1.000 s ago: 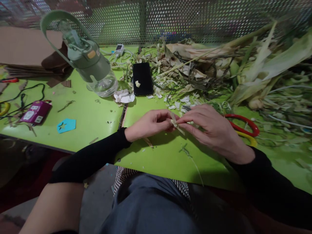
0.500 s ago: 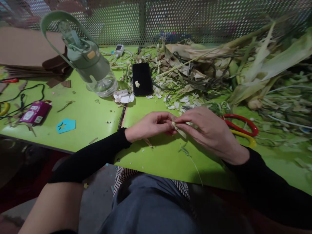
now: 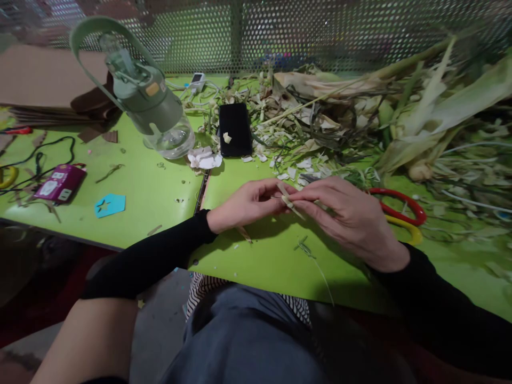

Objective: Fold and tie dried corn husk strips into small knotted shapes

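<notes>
Between my two hands is a small pale strip of corn husk [image 3: 291,204], which looks folded or knotted at its middle. My left hand [image 3: 256,202] pinches it from the left with thumb and forefinger. From the right, my right hand [image 3: 344,213] grips the same strip between thumb and fingertips. Both hands are just above the green table [image 3: 256,261]. Below them on the table lies a small green tied bit of husk [image 3: 304,246] with a long thin thread trailing to the table edge. Scissors with red and yellow handles [image 3: 418,213] rest beside my right wrist.
A black phone [image 3: 235,128] and a green water bottle [image 3: 160,106] stand beyond my hands. Husk scraps [image 3: 320,117] heap up at the back right. To the left are a purple box [image 3: 60,183], a blue star-cut paper [image 3: 110,205] and stacked brown sheets [image 3: 48,80].
The husk strip has turned between my fingers, so one end now points up and left and it looks narrower. Both hands stay in nearly the same place.
</notes>
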A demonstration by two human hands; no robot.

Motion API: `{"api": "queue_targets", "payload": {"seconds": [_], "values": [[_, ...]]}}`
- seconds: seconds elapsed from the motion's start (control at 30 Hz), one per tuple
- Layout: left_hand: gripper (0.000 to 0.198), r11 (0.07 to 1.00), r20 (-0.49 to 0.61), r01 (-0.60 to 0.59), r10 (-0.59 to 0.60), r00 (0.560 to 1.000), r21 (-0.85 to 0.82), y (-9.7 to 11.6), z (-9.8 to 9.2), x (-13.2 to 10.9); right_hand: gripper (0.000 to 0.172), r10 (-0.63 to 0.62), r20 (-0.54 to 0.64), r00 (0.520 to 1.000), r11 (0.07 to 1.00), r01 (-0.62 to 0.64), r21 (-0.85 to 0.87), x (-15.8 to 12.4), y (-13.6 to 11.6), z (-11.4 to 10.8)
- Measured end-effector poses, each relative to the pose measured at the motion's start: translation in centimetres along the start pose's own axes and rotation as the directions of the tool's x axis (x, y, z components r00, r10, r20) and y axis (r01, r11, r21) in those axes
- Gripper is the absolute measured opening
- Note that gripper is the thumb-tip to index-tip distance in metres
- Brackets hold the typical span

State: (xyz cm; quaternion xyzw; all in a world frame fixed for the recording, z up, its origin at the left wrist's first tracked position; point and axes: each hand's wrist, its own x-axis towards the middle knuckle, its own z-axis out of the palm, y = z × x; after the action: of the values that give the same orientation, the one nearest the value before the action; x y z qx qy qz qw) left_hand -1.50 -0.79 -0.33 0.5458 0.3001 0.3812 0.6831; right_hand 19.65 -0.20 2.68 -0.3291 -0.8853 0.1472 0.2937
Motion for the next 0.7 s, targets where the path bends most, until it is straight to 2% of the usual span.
{"api": "queue_targets", "payload": {"seconds": [0.07, 0.13, 0.23, 0.33, 0.43, 0.6, 0.7], "values": [[0.021, 1.0, -0.009, -0.005, 0.005, 1.0, -0.008, 0.0, 0.05, -0.05, 0.01, 0.061, -0.044, 0.997, 0.998, -0.06, 0.029, 0.12, 0.02, -0.12], [0.027, 1.0, -0.012, 0.002, -0.002, 1.0, -0.017, 0.11, 0.16, -0.16, 0.015, 0.17, -0.059, 0.984, 0.983, -0.165, 0.084, 0.27, 0.08, -0.21], [0.044, 1.0, -0.021, 0.021, -0.021, 1.0, 0.001, 0.33, 0.36, -0.35, 0.03, 0.289, 0.054, 0.956, 0.94, -0.294, 0.174, 0.41, 0.24, -0.03], [0.052, 0.999, -0.023, 0.049, -0.049, 0.999, 0.003, 0.38, 0.5, -0.46, 0.035, 0.246, 0.138, 0.959, 0.95, -0.267, 0.16, 0.39, 0.38, 0.37], [0.053, 0.998, -0.003, 0.059, -0.059, 0.998, -0.023, 0.27, 0.56, -0.42, 0.04, 0.203, 0.109, 0.973, 0.97, -0.215, 0.113, 0.32, 0.31, 0.55], [0.054, 0.996, 0.0, 0.085, -0.085, 0.996, -0.027, 0.3, 0.67, -0.4, 0.037, 0.255, 0.097, 0.962, 0.95, -0.268, 0.163, 0.12, -0.23, 0.29], [0.047, 0.995, -0.016, 0.092, -0.092, 0.996, -0.029, 0.45, 0.67, -0.42, 0.035, 0.315, 0.022, 0.949, 0.929, -0.313, 0.196, -0.03, -0.24, 0.24]]}}
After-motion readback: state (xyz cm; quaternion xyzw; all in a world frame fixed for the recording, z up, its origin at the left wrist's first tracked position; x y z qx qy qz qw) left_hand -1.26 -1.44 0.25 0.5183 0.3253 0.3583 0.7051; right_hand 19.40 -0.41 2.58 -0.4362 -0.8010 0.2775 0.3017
